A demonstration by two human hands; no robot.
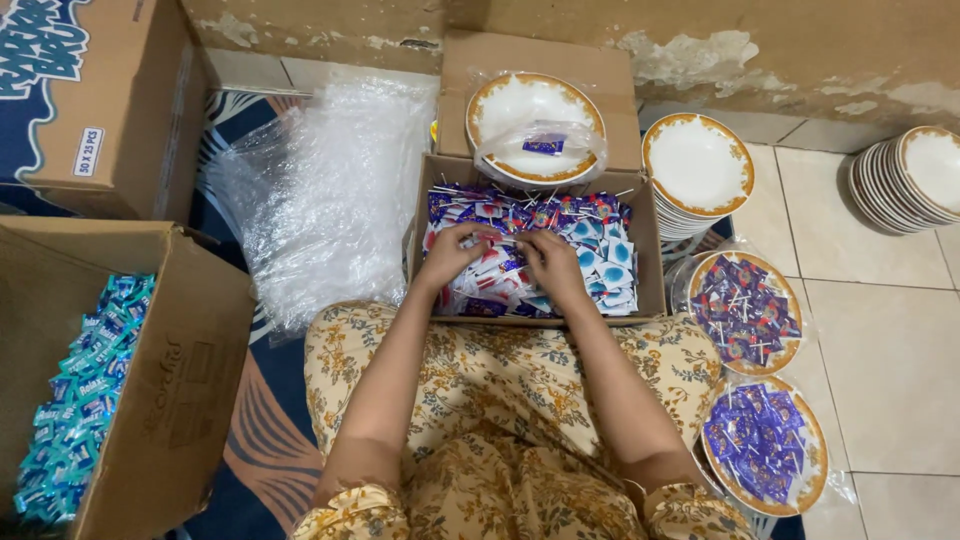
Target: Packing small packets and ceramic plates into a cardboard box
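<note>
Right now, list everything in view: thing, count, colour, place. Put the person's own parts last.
Open box: one, brown cardboard, centre, before the knees.
Wrapped sweets on sticks: a heap, purple, blue and white, in that box.
Bagged plate: one, white with gold rim, on the box's back flap.
Plate stacks: two, white and gold, one beside the box, one at far right.
Filled plates: two, wrapped in clear film, holding purple sweets, on the tiles at right.
Clear plastic bags: a pile, left of the box.
Large carton: one, brown, left, holding blue packets.
Closed carton: one, brown, top left.
Left hand: among the sweets.
Right hand: among the sweets.
</note>
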